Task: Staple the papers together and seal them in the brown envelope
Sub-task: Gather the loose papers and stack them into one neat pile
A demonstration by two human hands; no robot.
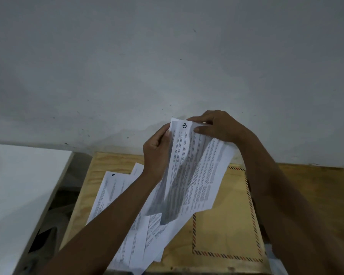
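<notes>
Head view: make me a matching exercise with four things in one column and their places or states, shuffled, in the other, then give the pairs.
Things:
1. raised sheets
2. brown envelope
3. loose papers
4. white surface

Places or states:
A. flat on the wooden table, under the left forearm
B. off to the left, beside the table
C. flat on the table, striped border showing
D. held up, pinched by the left hand and right hand

Pairs: 1-D, 2-C, 3-A, 4-B
</notes>
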